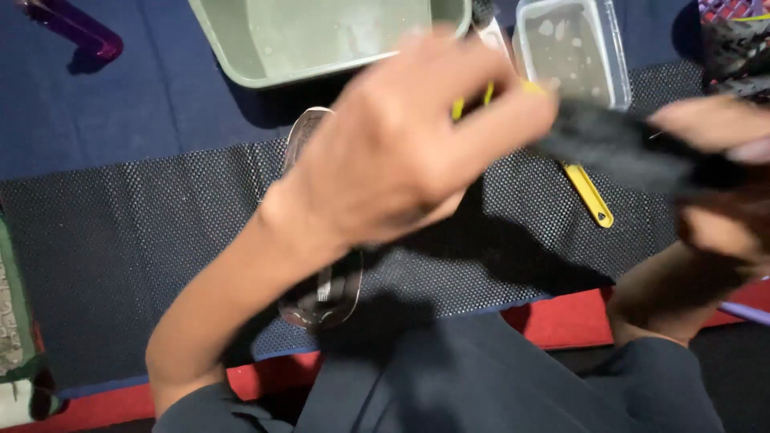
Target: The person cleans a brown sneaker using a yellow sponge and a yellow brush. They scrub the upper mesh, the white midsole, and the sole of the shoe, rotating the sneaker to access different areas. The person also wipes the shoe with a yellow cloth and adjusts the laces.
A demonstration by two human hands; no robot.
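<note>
Closest to us we see dark grey cloth over the person's lap, and both arms wear dark sleeves. Under the lap there is a red strip of floor cover.

Just past that lies a black bumpy mat. On it rests a clear see-through shoe sole shape, partly hidden by the left arm. A yellow stick-like tool lies on the mat too, near the right side.

Above the mat we see the left hand. Its fingers are curled and pinched together on one end of a soft black thing. The black thing is blurry, so we cannot tell what it is. It is up in the air between both hands. The right hand closes on its other end, with a thumb on top and fingers below.

On the far left edge there is a bit of green and white patterned cloth.

Farther away the mat ends and a dark blue cloth covers the ground. A pale green tray sits on it, with low walls. Beside it, to the right, stands a clear plastic box with white spots inside. In the far right corner we see a black and purple basket with holes. In the far left corner lies a purple shiny thing.
</note>
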